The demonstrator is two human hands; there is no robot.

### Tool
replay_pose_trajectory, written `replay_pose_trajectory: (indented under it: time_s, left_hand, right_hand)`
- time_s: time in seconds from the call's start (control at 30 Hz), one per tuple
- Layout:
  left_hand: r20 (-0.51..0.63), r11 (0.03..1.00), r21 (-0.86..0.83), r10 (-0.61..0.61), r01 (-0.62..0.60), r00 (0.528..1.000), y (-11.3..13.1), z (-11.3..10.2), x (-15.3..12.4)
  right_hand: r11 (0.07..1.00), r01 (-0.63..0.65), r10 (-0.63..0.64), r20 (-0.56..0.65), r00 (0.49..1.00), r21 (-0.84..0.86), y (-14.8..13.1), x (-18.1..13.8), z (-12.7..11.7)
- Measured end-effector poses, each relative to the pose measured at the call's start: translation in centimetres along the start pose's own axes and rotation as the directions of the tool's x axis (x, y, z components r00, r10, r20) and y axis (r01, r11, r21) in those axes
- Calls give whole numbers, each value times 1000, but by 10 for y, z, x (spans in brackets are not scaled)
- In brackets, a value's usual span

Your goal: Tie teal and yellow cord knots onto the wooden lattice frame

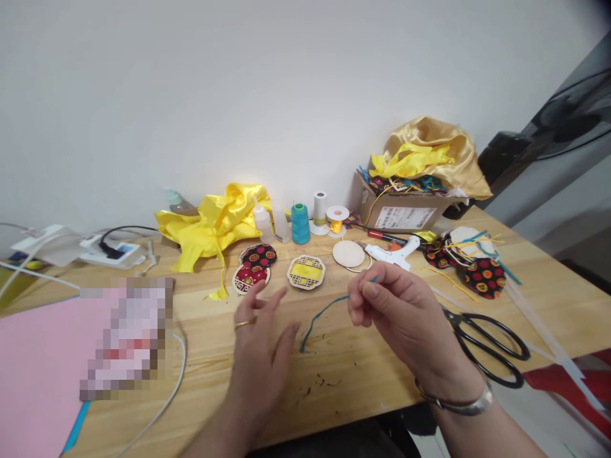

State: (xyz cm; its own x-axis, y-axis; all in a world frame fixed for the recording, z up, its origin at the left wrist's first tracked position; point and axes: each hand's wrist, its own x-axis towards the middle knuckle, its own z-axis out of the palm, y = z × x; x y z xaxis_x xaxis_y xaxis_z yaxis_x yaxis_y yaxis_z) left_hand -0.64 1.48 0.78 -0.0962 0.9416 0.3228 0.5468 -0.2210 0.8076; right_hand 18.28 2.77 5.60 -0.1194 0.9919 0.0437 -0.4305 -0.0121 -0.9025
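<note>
My right hand [394,312] pinches a teal cord [319,317] between thumb and fingers, with the cord's loose end hanging to the left over the table. Held apart from it, my left hand [262,343] is empty, its fingers spread and thumb out. Just beyond the left fingertips lies a gourd-shaped piece [255,270] of dark red patterned fabric and cut wood. A wooden lattice piece with yellow fabric [306,273] rests flat between the hands. Farther back stands a cone of teal thread [300,224].
Black-handled scissors [491,346] lie right of my right hand. Behind it are a white glue gun [394,254] and a round wooden disc [348,254]. A cardboard box of fabric [405,207], yellow cloth [214,219], power strips [112,251] and a pink sheet [42,362] surround the work area.
</note>
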Motion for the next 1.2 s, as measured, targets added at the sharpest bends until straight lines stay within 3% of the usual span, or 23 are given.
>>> replay_pose_trajectory:
  time_s: [0.03,0.07,0.1,0.13,0.17,0.2,0.23,0.27,0.33,0.4,0.5,0.6,0.73,0.8,0.9,0.97,1.03,1.2]
  left_hand:
    - [-65,1000,-11,-20,19,998,4,-5,0]
    - [-62,995,-60,-79,75,995,9,-9,-1]
    - [56,976,-140,-161,167,985,15,-13,-2]
    - [234,929,-224,-241,294,942,20,-16,-4]
    - [462,846,-278,-297,454,836,24,-18,-6]
    - [648,719,-312,-316,620,693,28,-18,-8]
    - [792,562,-310,-293,767,535,31,-17,-10]
    - [863,412,-301,-266,860,429,32,-15,-12]
    - [899,193,-340,-221,920,379,33,-9,-15]
    - [874,123,-416,-219,901,434,32,-3,-15]
    - [833,171,-457,-263,873,487,28,3,-14]
    - [830,240,-394,-320,887,456,24,4,-12]
    - [813,250,-393,-356,885,461,21,5,-9]
    - [802,221,-410,-374,885,465,21,6,-6]
    - [782,203,-440,-393,875,484,21,7,-3]
    - [770,201,-457,-399,866,499,19,9,-1]
    - [760,200,-469,-405,860,509,18,11,0]
    - [740,188,-516,-394,836,545,16,15,4]
  right_hand:
    - [999,26,-26,-1,1000,-22,0,1,0]
    - [998,46,-46,-1,999,-46,0,1,1]
    - [996,59,-59,-1,998,-74,0,1,2]
    - [992,63,-63,3,998,-106,1,0,3]
    - [988,59,-58,12,998,-142,2,-2,5]
    - [983,45,-41,24,999,-181,3,-4,6]
    - [975,22,-14,39,999,-222,5,-8,8]
    - [962,-5,23,62,998,-272,6,-12,10]
    - [919,-28,88,137,987,-394,8,-22,14]
    - [841,27,127,246,961,-541,9,-32,17]
    - [716,165,162,391,906,-678,12,-44,19]
    - [654,196,231,439,868,-731,19,-52,18]
    - [625,184,317,463,828,-758,30,-55,15]
    - [654,184,378,528,761,-734,34,-53,14]
    - [683,211,465,639,613,-699,38,-47,15]
    - [659,243,505,658,559,-712,40,-45,14]
    - [625,291,513,662,547,-725,44,-47,12]
    - [599,437,390,722,572,-671,58,-55,3]
